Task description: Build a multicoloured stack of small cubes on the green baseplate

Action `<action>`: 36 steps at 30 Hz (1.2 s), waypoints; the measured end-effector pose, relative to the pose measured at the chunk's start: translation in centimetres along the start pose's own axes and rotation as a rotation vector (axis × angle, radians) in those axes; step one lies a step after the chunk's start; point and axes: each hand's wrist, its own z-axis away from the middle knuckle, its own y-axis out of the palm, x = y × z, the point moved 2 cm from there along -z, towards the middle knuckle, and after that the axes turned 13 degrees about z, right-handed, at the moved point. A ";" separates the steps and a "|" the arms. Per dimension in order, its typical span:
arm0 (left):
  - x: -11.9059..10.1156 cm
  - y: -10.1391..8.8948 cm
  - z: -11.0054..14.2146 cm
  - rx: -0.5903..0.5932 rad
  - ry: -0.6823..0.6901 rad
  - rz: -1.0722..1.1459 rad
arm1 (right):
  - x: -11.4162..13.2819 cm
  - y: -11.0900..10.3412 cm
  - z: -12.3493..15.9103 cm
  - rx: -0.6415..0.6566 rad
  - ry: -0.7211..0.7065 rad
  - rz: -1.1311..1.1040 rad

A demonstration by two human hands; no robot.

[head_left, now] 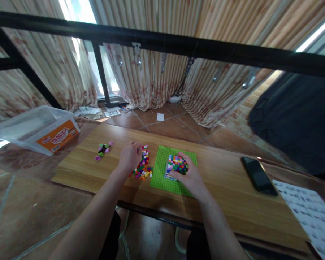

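Observation:
A green studded baseplate (157,178) lies on the wooden table. On it stands a block built of small multicoloured bricks (176,163). My right hand (193,177) grips this block from the right, thumb on the near side and fingers at the far side. Left of the baseplate, loose coloured bricks (143,172) are spread in a pile. Over the pile's left edge is my left hand (130,157), its fingers curled together and pointing down. What its fingertips hold, if anything, is too small to make out.
A small group of pink, green and black bricks (103,150) lies farther left. Beyond it stands a clear plastic box (46,124) with an orange label. To the right are a black phone (258,176) and a printed sheet (310,213). A dark metal bar (162,38) crosses above.

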 end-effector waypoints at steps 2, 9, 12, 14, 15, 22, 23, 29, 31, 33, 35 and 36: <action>-0.3 0.6 -0.6 0.041 0.048 -0.026 | -0.2 0.0 0.0 0.005 -0.004 0.000; -0.3 2.7 -1.4 0.190 0.061 -0.058 | -1.2 -0.7 -0.6 0.006 0.023 0.033; 0.1 2.7 -1.1 0.241 0.053 -0.067 | -1.5 -0.9 -0.8 -0.002 0.017 0.050; 0.5 2.3 -0.9 0.268 0.043 -0.071 | -1.5 -0.9 -0.9 0.002 0.017 0.068; 0.6 2.0 -0.8 0.278 0.040 -0.068 | -1.5 -0.9 -0.8 0.004 0.017 0.076; 0.9 0.2 0.0 0.324 0.044 -0.031 | -1.4 -0.8 -0.7 -0.002 0.000 0.110; 0.8 0.0 0.1 0.331 0.045 -0.023 | -1.4 -0.8 -0.7 -0.003 0.000 0.112; 0.3 0.0 0.5 0.291 0.021 -0.081 | -1.2 -0.8 -0.5 -0.005 -0.006 0.129; 0.1 0.2 0.5 0.273 0.017 -0.114 | -1.1 -0.7 -0.5 -0.004 -0.013 0.138; -0.2 0.5 0.5 0.269 0.017 -0.137 | -1.0 -0.7 -0.4 0.004 -0.019 0.141; -0.5 0.7 0.6 0.278 0.020 -0.162 | -0.9 -0.7 -0.4 0.005 -0.017 0.145; -0.7 0.8 0.6 0.283 0.023 -0.173 | -0.9 -0.7 -0.4 0.006 -0.016 0.148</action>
